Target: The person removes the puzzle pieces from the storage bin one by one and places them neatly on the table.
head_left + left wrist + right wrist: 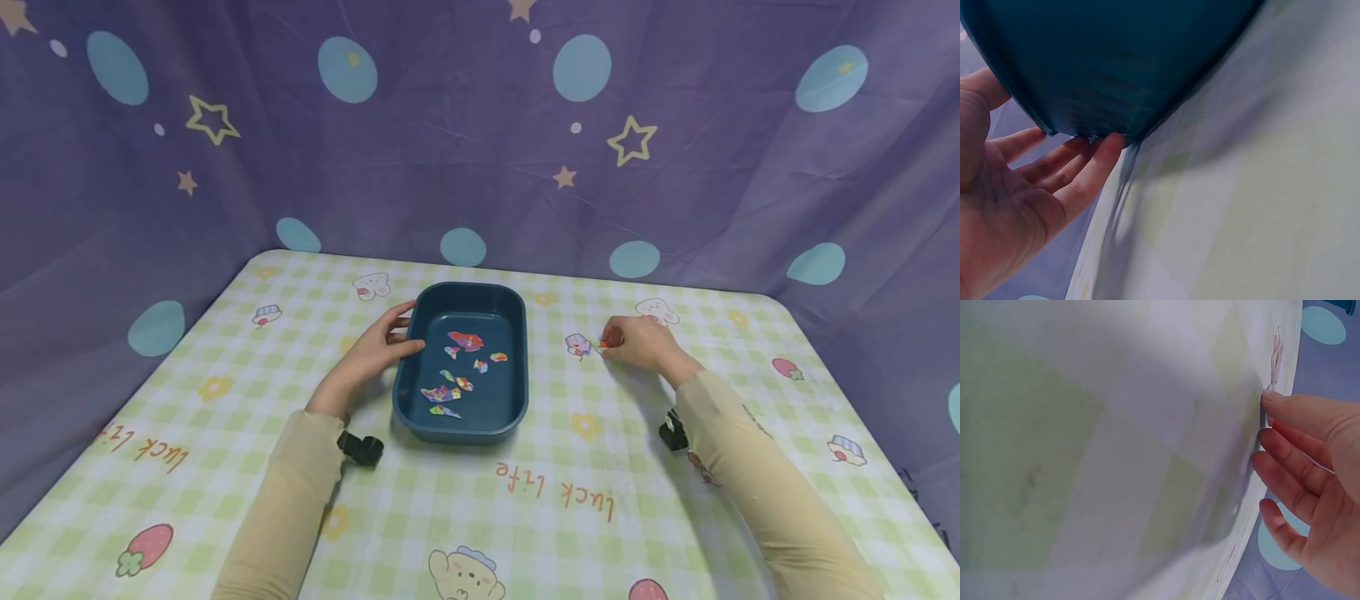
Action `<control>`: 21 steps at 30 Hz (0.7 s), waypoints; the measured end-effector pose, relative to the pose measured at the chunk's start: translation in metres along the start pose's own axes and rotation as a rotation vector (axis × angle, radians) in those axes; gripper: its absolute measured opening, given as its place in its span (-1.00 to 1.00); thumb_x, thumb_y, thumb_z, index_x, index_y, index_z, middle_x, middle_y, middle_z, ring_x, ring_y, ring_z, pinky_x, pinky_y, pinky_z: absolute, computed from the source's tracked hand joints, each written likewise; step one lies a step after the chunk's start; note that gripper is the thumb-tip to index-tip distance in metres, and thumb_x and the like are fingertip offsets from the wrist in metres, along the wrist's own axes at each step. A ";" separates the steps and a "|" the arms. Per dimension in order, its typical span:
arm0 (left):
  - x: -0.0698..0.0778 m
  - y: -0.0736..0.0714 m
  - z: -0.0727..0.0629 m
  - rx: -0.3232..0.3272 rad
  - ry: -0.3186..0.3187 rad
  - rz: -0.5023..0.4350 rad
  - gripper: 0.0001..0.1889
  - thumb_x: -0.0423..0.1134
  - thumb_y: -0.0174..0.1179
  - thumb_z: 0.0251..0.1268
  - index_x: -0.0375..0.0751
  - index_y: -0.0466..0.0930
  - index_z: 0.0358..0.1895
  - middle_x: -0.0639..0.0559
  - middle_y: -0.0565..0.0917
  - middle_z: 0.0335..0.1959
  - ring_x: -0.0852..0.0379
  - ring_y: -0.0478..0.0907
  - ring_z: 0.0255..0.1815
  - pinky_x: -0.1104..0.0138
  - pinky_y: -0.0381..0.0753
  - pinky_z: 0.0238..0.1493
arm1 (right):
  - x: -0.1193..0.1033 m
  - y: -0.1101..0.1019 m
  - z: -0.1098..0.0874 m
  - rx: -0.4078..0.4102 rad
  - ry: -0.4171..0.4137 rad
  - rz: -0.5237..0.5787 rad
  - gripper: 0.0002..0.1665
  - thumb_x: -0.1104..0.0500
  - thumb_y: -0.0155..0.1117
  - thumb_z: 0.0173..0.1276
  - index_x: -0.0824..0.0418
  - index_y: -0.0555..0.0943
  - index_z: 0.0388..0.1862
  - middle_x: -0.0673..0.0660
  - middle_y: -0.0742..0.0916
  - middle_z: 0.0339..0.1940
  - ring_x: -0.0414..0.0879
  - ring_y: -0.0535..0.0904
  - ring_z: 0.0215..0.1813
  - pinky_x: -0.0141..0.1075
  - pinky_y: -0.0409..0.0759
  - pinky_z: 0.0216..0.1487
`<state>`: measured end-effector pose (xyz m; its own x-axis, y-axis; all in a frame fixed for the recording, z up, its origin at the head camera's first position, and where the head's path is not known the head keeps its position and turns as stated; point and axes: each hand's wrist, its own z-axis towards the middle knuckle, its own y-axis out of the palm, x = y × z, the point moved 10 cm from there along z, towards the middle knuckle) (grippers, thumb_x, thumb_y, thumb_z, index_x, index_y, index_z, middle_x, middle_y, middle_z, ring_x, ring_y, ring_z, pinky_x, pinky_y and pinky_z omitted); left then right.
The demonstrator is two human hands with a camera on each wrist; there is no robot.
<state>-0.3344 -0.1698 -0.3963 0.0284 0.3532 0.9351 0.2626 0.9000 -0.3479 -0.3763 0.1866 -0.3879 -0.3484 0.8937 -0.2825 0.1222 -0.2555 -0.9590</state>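
Note:
A dark teal rectangular tub [519, 392] stands on the table with several small, brightly patterned cut-out pieces [439, 395] lying flat on its floor. My left hand [378, 346] holds the tub's left side, thumb over the rim and fingers along the outer wall; the left wrist view shows the fingertips [1113, 144] against that wall. To the right of the tub, my right hand [641, 343] pinches a small colourful piece [597, 345] between thumb and fingers, low over the tablecloth. Most of that piece is hidden by the fingers.
The tablecloth [300, 517] is green-and-white checked, with printed strawberries, flowers, cakes and lettering. A purple curtain [480, 150] with stars and blue dots hangs behind the table's far edge. A black wrist camera [362, 448] is worn at the left wrist, another [672, 431] at the right.

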 end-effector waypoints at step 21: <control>0.010 0.002 -0.006 -0.008 -0.003 -0.003 -0.23 -0.25 0.16 0.22 0.02 -0.06 0.44 -0.25 0.19 0.31 -0.20 0.30 0.23 0.02 0.40 0.10 | -0.022 -0.012 0.000 -0.007 -0.044 0.000 -0.72 0.09 0.33 0.10 0.14 0.62 -0.20 0.00 0.69 -0.38 -0.11 0.58 -0.32 -0.18 0.49 -0.30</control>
<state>-0.3280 -0.1663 -0.3870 0.0243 0.3509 0.9361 0.2708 0.8991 -0.3440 -0.3703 0.1702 -0.3700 -0.3889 0.8765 -0.2838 0.1290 -0.2532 -0.9588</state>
